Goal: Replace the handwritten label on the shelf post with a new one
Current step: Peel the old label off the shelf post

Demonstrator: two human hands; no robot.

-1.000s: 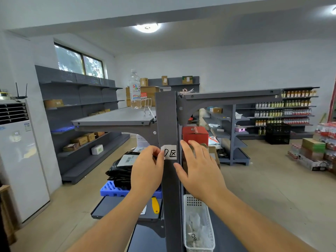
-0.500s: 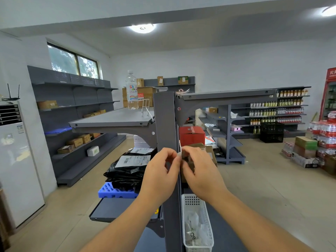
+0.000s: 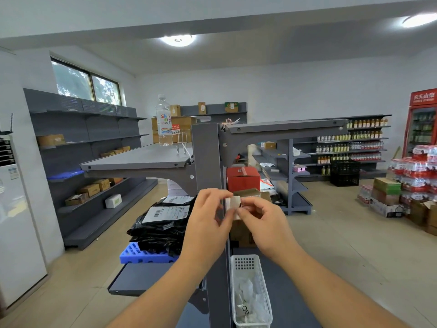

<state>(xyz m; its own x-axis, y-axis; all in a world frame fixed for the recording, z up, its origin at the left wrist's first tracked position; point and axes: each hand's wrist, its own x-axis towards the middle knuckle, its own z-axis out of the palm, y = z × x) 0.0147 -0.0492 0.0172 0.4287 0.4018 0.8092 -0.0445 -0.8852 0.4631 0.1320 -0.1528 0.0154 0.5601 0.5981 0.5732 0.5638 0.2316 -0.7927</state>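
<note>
- Centre of frame: left hand [image 3: 208, 218] and right hand [image 3: 261, 221] both pinch a small white label [image 3: 233, 204] in front of the grey shelf post [image 3: 207, 157]; whether it touches the post is unclear
- Judged mid-swap; its written face is hidden; a fresh label apparently has yet to go on

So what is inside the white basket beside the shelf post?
The white basket holds loose white paper slips, one with dark handwriting. How many there are, and anything beneath them, cannot be seen.
</note>
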